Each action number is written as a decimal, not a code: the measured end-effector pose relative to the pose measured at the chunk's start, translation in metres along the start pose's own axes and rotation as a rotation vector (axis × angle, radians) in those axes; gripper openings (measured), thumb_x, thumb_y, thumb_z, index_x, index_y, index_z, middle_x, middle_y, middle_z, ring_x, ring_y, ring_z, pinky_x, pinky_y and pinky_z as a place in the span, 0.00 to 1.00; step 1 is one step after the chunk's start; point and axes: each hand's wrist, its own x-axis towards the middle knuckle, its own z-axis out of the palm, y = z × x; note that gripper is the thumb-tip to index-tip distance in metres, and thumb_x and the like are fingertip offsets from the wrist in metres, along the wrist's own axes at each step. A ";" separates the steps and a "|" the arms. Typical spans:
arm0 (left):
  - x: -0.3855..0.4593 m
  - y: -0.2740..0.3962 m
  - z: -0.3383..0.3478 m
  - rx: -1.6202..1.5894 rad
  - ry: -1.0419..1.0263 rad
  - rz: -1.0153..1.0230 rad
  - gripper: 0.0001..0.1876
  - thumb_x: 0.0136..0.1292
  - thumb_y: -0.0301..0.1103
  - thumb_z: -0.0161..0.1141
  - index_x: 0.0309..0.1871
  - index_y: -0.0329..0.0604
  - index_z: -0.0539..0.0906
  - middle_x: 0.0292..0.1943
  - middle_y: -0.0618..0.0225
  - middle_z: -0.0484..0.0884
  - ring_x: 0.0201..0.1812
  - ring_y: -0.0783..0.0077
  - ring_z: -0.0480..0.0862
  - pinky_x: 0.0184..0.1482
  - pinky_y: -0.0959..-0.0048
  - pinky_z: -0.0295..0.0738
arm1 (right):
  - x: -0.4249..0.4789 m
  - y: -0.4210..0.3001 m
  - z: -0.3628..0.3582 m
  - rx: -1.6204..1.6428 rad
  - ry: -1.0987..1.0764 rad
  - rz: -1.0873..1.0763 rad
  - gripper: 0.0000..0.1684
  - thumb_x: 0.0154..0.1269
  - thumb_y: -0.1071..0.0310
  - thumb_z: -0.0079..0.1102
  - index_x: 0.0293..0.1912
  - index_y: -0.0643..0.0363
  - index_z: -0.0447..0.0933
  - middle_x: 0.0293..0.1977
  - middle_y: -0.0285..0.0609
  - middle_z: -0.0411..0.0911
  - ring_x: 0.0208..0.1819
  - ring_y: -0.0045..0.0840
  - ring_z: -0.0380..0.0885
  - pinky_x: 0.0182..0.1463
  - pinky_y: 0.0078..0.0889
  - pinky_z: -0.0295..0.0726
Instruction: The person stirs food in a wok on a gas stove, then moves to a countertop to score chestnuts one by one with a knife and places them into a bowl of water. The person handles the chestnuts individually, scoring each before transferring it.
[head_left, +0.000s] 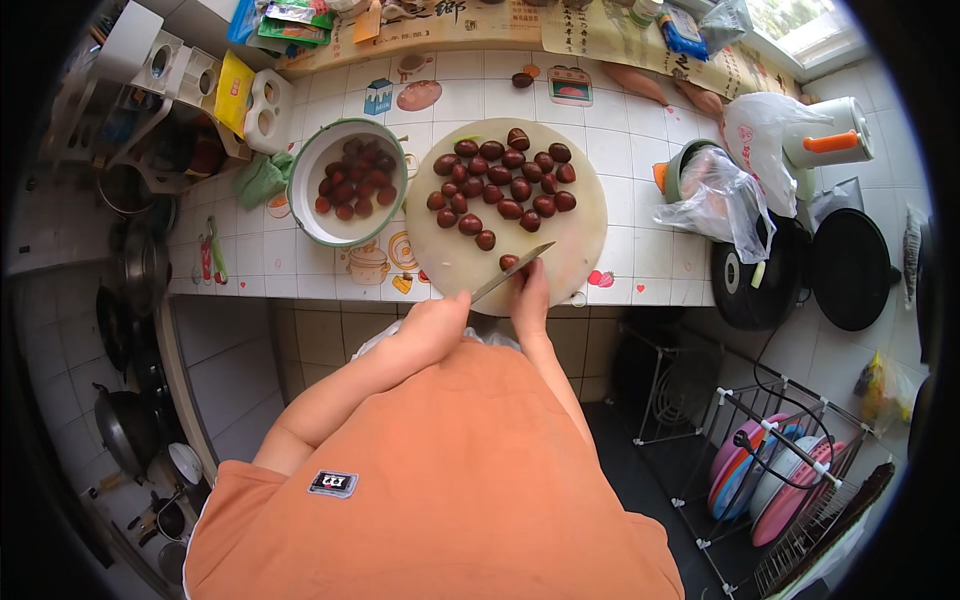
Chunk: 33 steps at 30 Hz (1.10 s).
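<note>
My left hand grips the handle of a kitchen knife low over the round cutting board. Its blade slants up to the right, across the near part of the board. Just beyond the blade is a single dark brown chestnut, with the fingers of my right hand closed at it; the blade partly hides their hold. Farther back on the board several chestnuts lie spread in a loose group. An enamel basin with a green rim stands left of the board, with several more chestnuts in it.
One chestnut lies on the tiled countertop behind the board. A green cloth sits left of the basin. To the right are a green bowl under a clear plastic bag, a black pot and a white electric kettle.
</note>
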 end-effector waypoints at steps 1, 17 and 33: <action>0.004 0.004 0.000 0.005 -0.031 -0.013 0.06 0.64 0.23 0.53 0.42 0.32 0.72 0.30 0.46 0.84 0.34 0.40 0.86 0.37 0.49 0.80 | 0.001 0.004 0.001 0.017 -0.007 0.020 0.05 0.73 0.73 0.56 0.44 0.64 0.73 0.42 0.52 0.83 0.46 0.48 0.81 0.49 0.43 0.77; 0.043 0.023 -0.011 -0.085 -0.146 -0.047 0.10 0.71 0.26 0.44 0.48 0.30 0.72 0.34 0.45 0.85 0.37 0.42 0.86 0.39 0.49 0.79 | 0.004 0.013 0.003 0.070 -0.044 0.046 0.13 0.72 0.74 0.54 0.54 0.65 0.72 0.48 0.59 0.81 0.52 0.55 0.79 0.53 0.47 0.76; 0.057 -0.010 0.014 -0.074 0.033 0.085 0.07 0.65 0.24 0.50 0.45 0.32 0.73 0.34 0.44 0.85 0.39 0.39 0.86 0.40 0.47 0.79 | 0.004 0.018 0.015 -0.052 0.016 0.034 0.06 0.72 0.74 0.55 0.46 0.64 0.70 0.40 0.54 0.81 0.44 0.46 0.81 0.49 0.44 0.77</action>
